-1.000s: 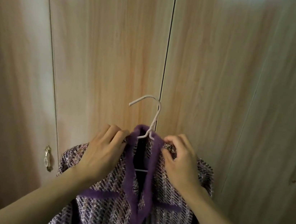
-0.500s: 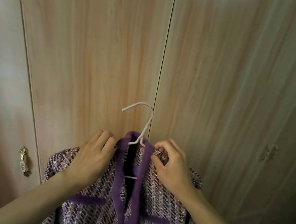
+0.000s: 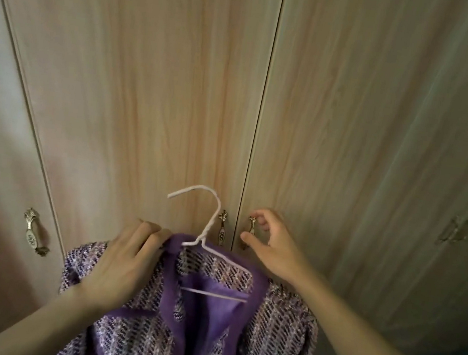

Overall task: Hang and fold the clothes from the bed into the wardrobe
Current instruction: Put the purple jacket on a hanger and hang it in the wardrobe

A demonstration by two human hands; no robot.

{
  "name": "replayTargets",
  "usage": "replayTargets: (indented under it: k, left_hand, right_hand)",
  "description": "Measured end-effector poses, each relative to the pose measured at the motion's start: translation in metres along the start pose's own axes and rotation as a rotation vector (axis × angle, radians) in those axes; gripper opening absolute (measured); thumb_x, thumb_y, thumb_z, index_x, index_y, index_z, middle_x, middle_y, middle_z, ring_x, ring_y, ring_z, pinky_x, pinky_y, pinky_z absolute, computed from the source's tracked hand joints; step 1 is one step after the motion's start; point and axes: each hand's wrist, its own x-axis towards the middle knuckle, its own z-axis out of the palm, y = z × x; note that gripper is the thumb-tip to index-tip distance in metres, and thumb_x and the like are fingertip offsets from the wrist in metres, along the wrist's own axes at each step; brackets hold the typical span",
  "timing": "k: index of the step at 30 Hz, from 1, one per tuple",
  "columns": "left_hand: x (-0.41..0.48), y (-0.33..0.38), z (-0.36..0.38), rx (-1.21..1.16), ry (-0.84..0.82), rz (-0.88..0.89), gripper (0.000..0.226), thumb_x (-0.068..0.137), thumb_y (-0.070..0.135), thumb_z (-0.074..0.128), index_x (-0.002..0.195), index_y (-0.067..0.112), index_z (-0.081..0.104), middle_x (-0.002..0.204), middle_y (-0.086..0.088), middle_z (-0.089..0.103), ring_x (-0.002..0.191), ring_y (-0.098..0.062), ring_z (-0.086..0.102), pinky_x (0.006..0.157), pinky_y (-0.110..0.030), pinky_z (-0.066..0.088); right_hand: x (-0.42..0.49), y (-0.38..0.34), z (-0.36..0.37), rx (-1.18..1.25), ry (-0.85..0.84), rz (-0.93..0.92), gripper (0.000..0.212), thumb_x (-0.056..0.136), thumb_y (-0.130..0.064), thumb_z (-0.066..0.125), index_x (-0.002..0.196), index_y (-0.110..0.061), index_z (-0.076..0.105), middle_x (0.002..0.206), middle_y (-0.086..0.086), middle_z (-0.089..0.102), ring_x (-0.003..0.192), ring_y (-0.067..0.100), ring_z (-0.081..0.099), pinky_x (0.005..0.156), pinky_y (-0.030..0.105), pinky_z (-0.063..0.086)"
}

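While in left hand, jacket aloft.

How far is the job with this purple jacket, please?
Done: the jacket is already on the hanger. In hand: the left hand holds the collar, and the right hand is at the door handle; whether its grip is closed is unclear. Left: the wardrobe doors are shut, so opening one and hanging the jacket inside remain.
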Motion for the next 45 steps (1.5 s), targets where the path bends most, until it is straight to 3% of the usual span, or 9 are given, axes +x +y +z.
replayTargets:
  k: [3,7,14,19,27,34,37,39,45]
  left_hand:
    - [-0.011,0.002,0.014,-0.008,-0.016,-0.009,0.023,0.097,0.017,0.047,0.118,0.007,0.049,0.097,-0.016,0.061,0.082,-0.037,0.060,0.068,-0.047,0.052]
    - [-0.027,-0.003,0.028,-0.028,-0.007,-0.095,0.022,0.098,0.017,0.043,0.117,0.006,0.050,0.099,-0.016,0.057,0.083,-0.038,0.058,0.070,-0.048,0.049]
    - [-0.034,-0.001,0.035,-0.064,0.044,-0.152,0.023,0.098,0.017,0.042,0.115,0.005,0.051,0.101,-0.013,0.053,0.084,-0.035,0.056,0.072,-0.041,0.045]
    - [-0.032,-0.004,0.033,-0.078,0.074,-0.154,0.023,0.101,0.020,0.039,0.115,0.006,0.051,0.104,-0.007,0.048,0.087,-0.029,0.051,0.074,-0.036,0.043]
    - [-0.035,-0.007,0.029,-0.037,0.052,-0.125,0.022,0.096,0.014,0.044,0.115,0.005,0.051,0.105,-0.008,0.048,0.086,-0.031,0.051,0.074,-0.037,0.042]
    - [-0.043,-0.008,0.018,-0.006,0.024,-0.142,0.022,0.097,0.012,0.043,0.116,0.004,0.051,0.104,-0.010,0.050,0.084,-0.033,0.053,0.073,-0.038,0.043]
    - [-0.049,-0.008,0.014,-0.019,0.016,-0.154,0.023,0.099,0.017,0.041,0.116,0.005,0.050,0.105,-0.008,0.050,0.084,-0.032,0.053,0.070,-0.037,0.042]
    - [-0.052,-0.006,0.012,-0.025,0.010,-0.153,0.023,0.099,0.017,0.042,0.117,0.006,0.050,0.105,-0.007,0.050,0.085,-0.031,0.053,0.071,-0.037,0.042]
    - [-0.058,-0.003,-0.002,-0.080,-0.005,-0.138,0.024,0.098,0.019,0.041,0.116,0.007,0.050,0.105,-0.007,0.050,0.088,-0.031,0.054,0.073,-0.036,0.042]
  right_hand:
    - [0.006,0.017,0.020,-0.040,-0.001,0.152,0.050,0.089,-0.050,0.064,0.132,-0.034,0.045,0.134,-0.008,0.046,0.128,0.014,0.046,0.108,0.040,0.039]
    - [0.005,0.039,0.035,-0.044,-0.009,0.251,0.047,0.091,-0.043,0.065,0.132,-0.030,0.046,0.139,-0.005,0.045,0.133,0.018,0.044,0.111,0.043,0.038]
    - [0.026,0.045,0.036,-0.045,-0.158,0.266,0.066,0.089,-0.035,0.070,0.145,-0.037,0.035,0.156,0.005,0.028,0.144,0.031,0.031,0.115,0.056,0.031]
    - [0.038,0.046,0.046,-0.067,-0.204,0.162,0.068,0.089,-0.032,0.071,0.147,-0.031,0.035,0.153,0.001,0.034,0.141,0.024,0.035,0.114,0.046,0.031]
    - [0.041,0.048,0.060,0.000,-0.121,0.122,0.070,0.088,-0.027,0.071,0.146,-0.033,0.033,0.153,0.000,0.036,0.143,0.024,0.032,0.117,0.048,0.029]
    - [0.041,0.052,0.062,-0.010,-0.090,0.062,0.089,0.085,-0.020,0.075,0.148,-0.043,0.017,0.146,0.011,0.039,0.129,0.031,0.047,0.105,0.046,0.040]
    - [0.036,0.052,0.064,-0.120,-0.110,0.040,0.111,0.084,-0.024,0.076,0.148,-0.057,-0.008,0.138,0.018,0.038,0.086,0.019,0.063,0.082,0.040,0.056]
    - [0.031,0.052,0.063,-0.173,-0.122,0.036,0.117,0.084,-0.028,0.076,0.143,-0.061,-0.018,0.136,0.020,0.037,0.075,0.014,0.059,0.077,0.039,0.057]
    - [0.002,0.041,0.057,-0.229,-0.127,0.119,0.110,0.086,-0.029,0.075,0.144,-0.063,-0.012,0.144,0.019,0.022,0.091,0.025,0.063,0.092,0.043,0.054]
